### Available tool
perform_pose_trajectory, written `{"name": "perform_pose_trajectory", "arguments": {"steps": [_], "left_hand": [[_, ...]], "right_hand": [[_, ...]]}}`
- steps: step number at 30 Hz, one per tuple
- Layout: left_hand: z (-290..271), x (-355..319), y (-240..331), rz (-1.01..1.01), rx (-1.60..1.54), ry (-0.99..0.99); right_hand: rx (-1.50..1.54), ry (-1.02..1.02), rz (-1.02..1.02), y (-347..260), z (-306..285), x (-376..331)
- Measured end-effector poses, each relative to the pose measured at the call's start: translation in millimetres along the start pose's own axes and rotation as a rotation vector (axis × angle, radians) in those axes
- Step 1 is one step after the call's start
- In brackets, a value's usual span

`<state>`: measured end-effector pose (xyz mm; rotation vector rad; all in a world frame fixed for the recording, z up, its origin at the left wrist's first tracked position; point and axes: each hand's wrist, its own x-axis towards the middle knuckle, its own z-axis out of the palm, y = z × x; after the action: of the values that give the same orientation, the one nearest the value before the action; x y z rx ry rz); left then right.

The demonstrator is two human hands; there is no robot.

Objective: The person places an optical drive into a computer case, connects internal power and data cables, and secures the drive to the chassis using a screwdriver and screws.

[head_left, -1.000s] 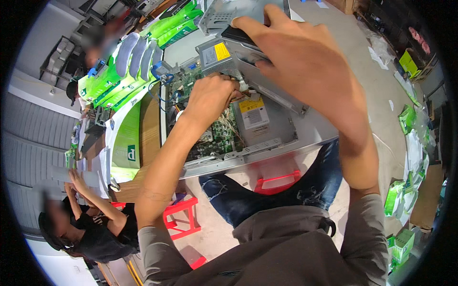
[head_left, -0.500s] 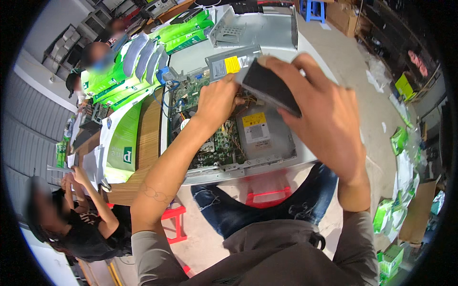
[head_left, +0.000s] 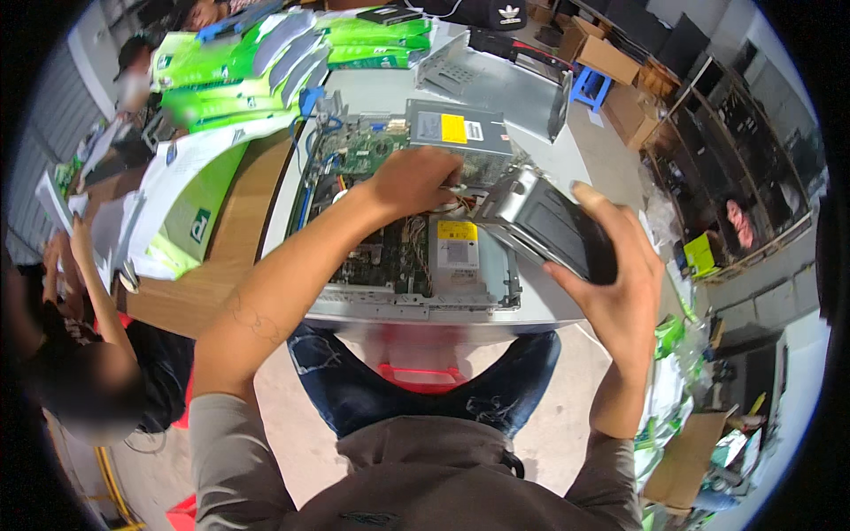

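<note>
An opened desktop computer case (head_left: 390, 305) lies on the table in front of me, its green circuit board (head_left: 359, 159) and bundled wires exposed. My right hand (head_left: 624, 274) grips a black-and-silver drive unit (head_left: 567, 226) by its black end, tilted above the right side of the case. Over the middle of the case, my left hand (head_left: 416, 181) is closed, its fingertips pinching a cable with a pale connector (head_left: 457, 188). Beyond it sits a silver metal box with a yellow label (head_left: 487, 124). Nearer me in the case is a unit with yellow and white labels (head_left: 456, 255).
Green-and-white packs (head_left: 239, 97) are piled at the far left. A bare metal cover (head_left: 505, 84) lies at the back of the table. Another person's arm (head_left: 102, 274) holds papers at left. Shelving (head_left: 708, 159), cardboard boxes (head_left: 606, 62) and a blue stool (head_left: 590, 86) stand to the right.
My right hand has moved the drive unit right and nearer to me, turning it so its silver end shows. My left hand stays over the wires. The whole view has shifted.
</note>
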<state>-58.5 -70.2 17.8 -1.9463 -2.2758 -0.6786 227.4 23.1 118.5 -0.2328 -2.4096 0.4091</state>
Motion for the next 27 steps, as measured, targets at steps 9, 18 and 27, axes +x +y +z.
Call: {"name": "perform_pose_trajectory", "arguments": {"steps": [9, 18, 27], "left_hand": [[10.0, -6.5, -7.5, 0.115, -0.009, 0.097], [-10.1, -0.6, 9.7, 0.038, -0.164, 0.14], [-11.9, -0.1, 42.2, 0.037, -1.135, -0.26]], "right_hand": [[0.035, 0.109, -0.069, 5.2, -5.3, -29.3], [0.412, 0.585, 0.18, 26.9, -15.0, -36.3], [1.078, 0.889, 0.612, 62.8, 33.1, -75.5]]}}
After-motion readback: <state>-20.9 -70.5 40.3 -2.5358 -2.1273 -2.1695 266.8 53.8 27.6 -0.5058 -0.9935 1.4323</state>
